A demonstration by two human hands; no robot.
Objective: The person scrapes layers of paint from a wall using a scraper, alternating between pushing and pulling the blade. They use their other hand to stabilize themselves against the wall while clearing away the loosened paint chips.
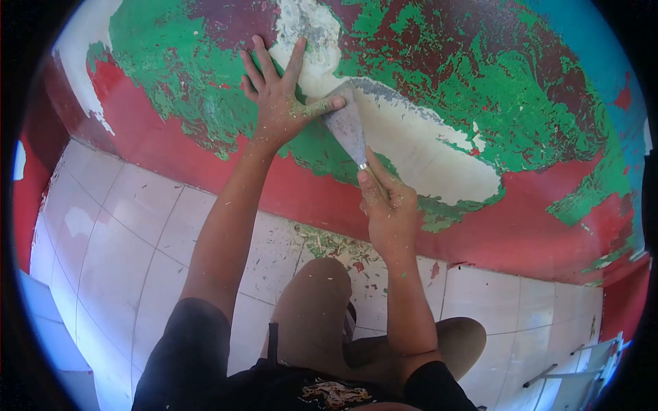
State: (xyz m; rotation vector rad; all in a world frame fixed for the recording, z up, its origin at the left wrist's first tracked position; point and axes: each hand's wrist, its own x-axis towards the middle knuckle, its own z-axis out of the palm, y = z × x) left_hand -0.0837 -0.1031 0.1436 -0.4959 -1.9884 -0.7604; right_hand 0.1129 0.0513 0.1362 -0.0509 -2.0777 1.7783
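My right hand grips the handle of a putty knife, its wide metal blade pointing up and to the left against the wall. Spread out over the wall's green and maroon paint is my left hand, fingers apart, its thumb reaching to the blade's left edge. Beneath the blade the paint is off and a cream-white layer shows. Peeled edges of green, maroon and red paint surround this bare patch. Small green flecks stick to both forearms.
Paint flakes lie heaped at the foot of the wall and scattered over the white tiled floor. A metal-framed object stands at the lower right. My bent knee is close to the wall.
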